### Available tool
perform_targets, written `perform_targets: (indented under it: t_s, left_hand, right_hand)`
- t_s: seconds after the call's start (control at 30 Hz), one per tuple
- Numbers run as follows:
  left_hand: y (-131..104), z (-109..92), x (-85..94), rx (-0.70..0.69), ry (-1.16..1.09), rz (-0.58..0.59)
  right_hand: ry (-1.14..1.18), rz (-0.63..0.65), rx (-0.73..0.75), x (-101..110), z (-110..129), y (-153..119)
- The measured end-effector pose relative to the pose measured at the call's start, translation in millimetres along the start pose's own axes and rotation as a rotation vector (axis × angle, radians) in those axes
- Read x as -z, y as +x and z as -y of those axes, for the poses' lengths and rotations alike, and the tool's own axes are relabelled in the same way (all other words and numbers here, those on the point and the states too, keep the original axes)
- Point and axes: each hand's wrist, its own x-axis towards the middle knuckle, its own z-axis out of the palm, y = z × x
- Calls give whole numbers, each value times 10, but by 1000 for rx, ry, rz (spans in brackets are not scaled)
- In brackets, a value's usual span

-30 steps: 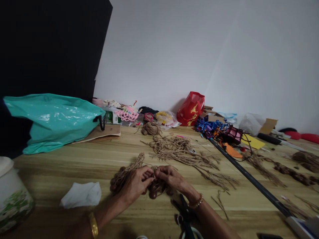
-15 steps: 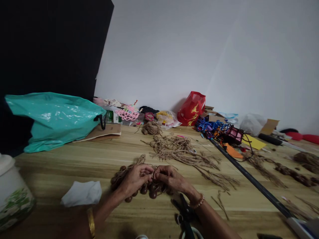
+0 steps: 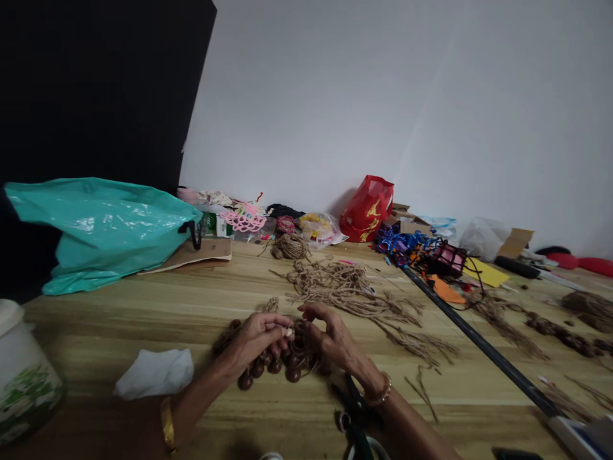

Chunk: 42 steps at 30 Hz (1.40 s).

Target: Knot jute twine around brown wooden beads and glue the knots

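A bundle of brown twine strung with round dark brown beads (image 3: 293, 374) lies on the wooden table in front of me. Over its left part, my left hand (image 3: 261, 335) is closed, thumb and forefinger pinching a strand of the twine. A small pale spot shows at those fingertips; I cannot make out what it is. My right hand (image 3: 330, 335) hovers at the bundle's right side, forefinger and thumb apart, with nothing visible between them. Black-handled scissors (image 3: 353, 409) lie beneath my right wrist, partly hidden by the forearm.
Loose twine strands (image 3: 345, 287) spread beyond the hands, with a twine ball (image 3: 290, 246) behind. A crumpled white tissue (image 3: 156, 374) and a white tub (image 3: 23, 377) sit left. A dark bar (image 3: 479, 342) crosses the right side. Teal (image 3: 115, 230) and red (image 3: 368, 207) bags stand behind.
My right hand's fingers have parted from the left fingertips and spread, moving slightly up and right. The left hand keeps its pinch at almost the same place.
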Motion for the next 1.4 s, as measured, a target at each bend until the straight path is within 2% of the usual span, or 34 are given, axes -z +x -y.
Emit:
perform_targets:
  t_s: [0.13,0.27,0.4,0.53,0.63,0.8,0.97,1.03,1.1,1.17,1.23,1.3,1.4]
  left_hand:
    - [-53,-107,-20,13,-12,21]
    - [-61,-121,-32,5,-27,46]
    - [-42,-81,-14,25,-12,86]
    - [-28,-62,9,27,-8,121]
    - [-27,-63,-2,9,-1,105]
    - [2,-34,-49,47,41,16]
    - [26,-12,-54,28,61,-24]
    - [26,-17,-47,36,59,-37]
    - [28,-18,-40,49,55,-50]
    - [37,-10,-34,53,49,-57]
    - [50,8,-25,39,42,-58]
    - [62,29,-14,17,28,-62]
    - [64,45,3,3,-13,-61]
  right_hand:
    - [53,-3,37,-49,94,-9]
    - [59,69,60,-85,188,-33]
    - [142,114,-16,-108,243,-41]
    - [138,85,-68,-137,222,-30]
    - [178,87,-93,-181,195,-47]
    - [244,217,-152,-194,237,-90]
    - [-190,58,42,100,408,-56]
    - [-324,160,57,242,500,-58]
    - [-448,369,27,329,587,-86]
    - [-580,572,70,345,645,-146]
    - [-791,680,105,307,660,-242]
    - [-916,746,127,254,629,-376]
    - [-1001,699,174,204,504,-633]
